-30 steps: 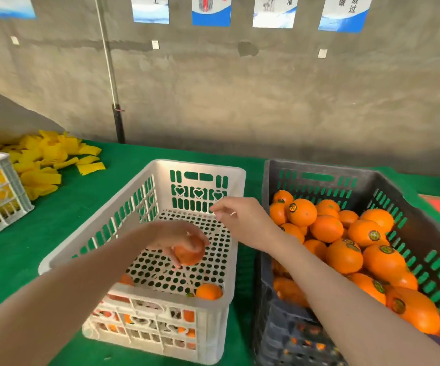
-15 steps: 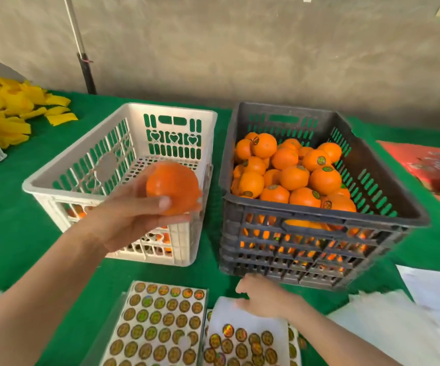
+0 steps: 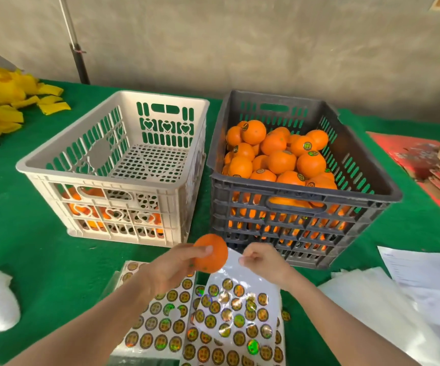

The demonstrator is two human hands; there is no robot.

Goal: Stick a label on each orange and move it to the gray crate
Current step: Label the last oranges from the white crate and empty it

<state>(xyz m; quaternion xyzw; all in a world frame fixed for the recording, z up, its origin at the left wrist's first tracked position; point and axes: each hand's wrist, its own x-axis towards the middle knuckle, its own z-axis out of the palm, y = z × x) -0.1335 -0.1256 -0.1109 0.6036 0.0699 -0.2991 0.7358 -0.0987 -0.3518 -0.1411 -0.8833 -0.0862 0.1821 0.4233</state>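
Fingers (image 3: 200, 251) of the left hand (image 3: 170, 273) curl round an orange (image 3: 213, 256), thumb across its near side, holding it in the air above the label sheets (image 3: 240, 313) that lie on the green table cover (image 3: 28, 254). Just to its right, the right hand (image 3: 265, 264) has its fingertips (image 3: 243, 259) pinched together, close beside the orange but apart from it; whether a label sits between them is too small to tell. Behind the hands, the white crate (image 3: 81, 178) stands to the left with a few oranges showing through its front wall, and the gray crate (image 3: 292, 190) stands just beside it on the right, heaped with labelled oranges (image 3: 282, 161). White papers (image 3: 424, 270) lie at the far right.
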